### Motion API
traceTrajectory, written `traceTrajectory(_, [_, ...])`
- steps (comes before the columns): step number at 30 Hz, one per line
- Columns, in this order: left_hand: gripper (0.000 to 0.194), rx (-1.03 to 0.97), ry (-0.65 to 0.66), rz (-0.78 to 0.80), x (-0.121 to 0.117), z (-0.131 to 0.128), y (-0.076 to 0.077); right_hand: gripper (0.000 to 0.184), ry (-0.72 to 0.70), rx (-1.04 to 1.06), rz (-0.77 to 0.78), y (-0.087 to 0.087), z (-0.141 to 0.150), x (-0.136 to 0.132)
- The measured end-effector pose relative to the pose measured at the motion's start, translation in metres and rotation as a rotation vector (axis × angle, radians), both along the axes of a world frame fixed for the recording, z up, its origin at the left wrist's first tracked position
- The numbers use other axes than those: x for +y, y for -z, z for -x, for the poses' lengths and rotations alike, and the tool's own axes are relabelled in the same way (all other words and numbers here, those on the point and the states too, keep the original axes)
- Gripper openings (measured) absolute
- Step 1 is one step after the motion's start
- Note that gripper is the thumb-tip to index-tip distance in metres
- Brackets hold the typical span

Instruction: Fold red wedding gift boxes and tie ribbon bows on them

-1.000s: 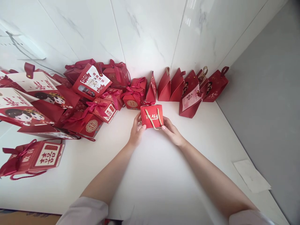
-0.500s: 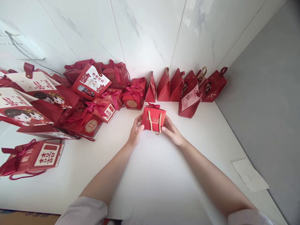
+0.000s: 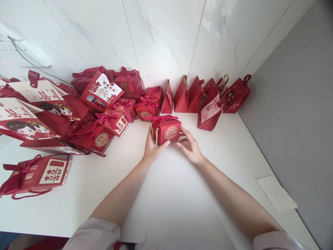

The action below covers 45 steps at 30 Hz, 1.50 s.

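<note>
A small red gift box (image 3: 169, 133) is in front of me, above or on the white table. Its near face bears a round gold emblem, a dark pink ribbon bow lies over its top, and a twisted gold cord handle hangs on its left side. My left hand (image 3: 153, 146) is closed on the box's left side, with the thumb across the lower front. At the right side, my right hand (image 3: 192, 147) has curved fingers against the box and its thumb near the lower right corner. Fingertips behind the box are hidden.
Several red gift boxes (image 3: 95, 139) with ribbons and pictures crowd the left. Folded red pouches (image 3: 180, 99) stand in a row along the tiled wall. A lone box (image 3: 39, 175) lies at the front left, and white paper (image 3: 277, 194) by the grey panel.
The gift box has turned: its gold cord handle went from the front to the left side, and the round emblem now faces me. My left thumb has moved onto the front.
</note>
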State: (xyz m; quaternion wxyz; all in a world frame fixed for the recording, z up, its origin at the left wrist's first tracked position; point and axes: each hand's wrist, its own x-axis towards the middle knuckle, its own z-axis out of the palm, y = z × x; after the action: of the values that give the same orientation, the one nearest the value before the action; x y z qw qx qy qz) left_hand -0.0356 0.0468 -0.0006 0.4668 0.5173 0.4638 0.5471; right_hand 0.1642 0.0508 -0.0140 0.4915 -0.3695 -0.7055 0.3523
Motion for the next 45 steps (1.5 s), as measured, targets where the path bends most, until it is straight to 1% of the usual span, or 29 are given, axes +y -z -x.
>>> traceTrajectory(2, [0.085, -0.02, -0.038, 0.019, 0.003, 0.002, 0.001, 0.061, -0.022, 0.017, -0.015, -0.003, 0.0, -0.002])
traceTrajectory(4, [0.078, -0.106, -0.027, 0.114, 0.007, 0.008, 0.002, 0.049, -0.015, 0.046, 0.002, -0.004, 0.001, -0.002])
traceTrajectory(6, [0.074, -0.246, 0.022, 0.213, 0.01, 0.015, 0.001, 0.039, 0.011, 0.076, 0.06, -0.003, 0.002, -0.002])
traceTrajectory(8, [0.072, -0.387, 0.061, 0.291, 0.011, 0.021, -0.001, 0.035, 0.027, 0.117, 0.163, -0.001, 0.001, 0.001])
traceTrajectory(10, [0.074, -0.497, 0.126, 0.388, 0.012, 0.025, -0.006, 0.035, 0.036, 0.17, 0.279, 0.001, 0.001, 0.004])
traceTrajectory(12, [0.082, -0.571, 0.226, 0.496, 0.011, 0.026, -0.009, 0.036, 0.047, 0.21, 0.358, 0.004, 0.0, 0.007])
traceTrajectory(15, [0.087, -0.628, 0.324, 0.584, 0.009, 0.024, -0.012, 0.037, 0.053, 0.226, 0.388, 0.007, 0.0, 0.01])
traceTrajectory(23, [0.081, -0.71, 0.423, 0.626, 0.005, 0.024, -0.013, 0.035, 0.001, 0.193, 0.373, 0.009, 0.001, 0.009])
traceTrajectory(28, [0.098, -0.793, 0.519, 0.687, 0.005, 0.026, -0.013, 0.035, -0.007, 0.176, 0.381, 0.01, 0.0, 0.009])
traceTrajectory(31, [0.103, -0.809, 0.571, 0.73, 0.005, 0.027, -0.014, 0.034, -0.01, 0.165, 0.387, 0.01, 0.0, 0.009])
traceTrajectory(37, [0.096, -0.85, 0.67, 0.754, 0.006, 0.031, -0.014, 0.036, -0.004, 0.143, 0.393, 0.008, 0.001, 0.008])
traceTrajectory(39, [0.096, -0.832, 0.638, 0.722, 0.005, 0.029, -0.013, 0.035, -0.008, 0.151, 0.393, 0.009, 0.001, 0.008])
traceTrajectory(43, [0.09, -0.72, 0.454, 0.547, 0.001, 0.022, -0.011, 0.034, -0.01, 0.173, 0.394, 0.009, 0.001, 0.009])
traceTrajectory(45, [0.087, -0.661, 0.422, 0.501, -0.001, 0.019, -0.008, 0.034, -0.011, 0.183, 0.395, 0.009, 0.001, 0.009])
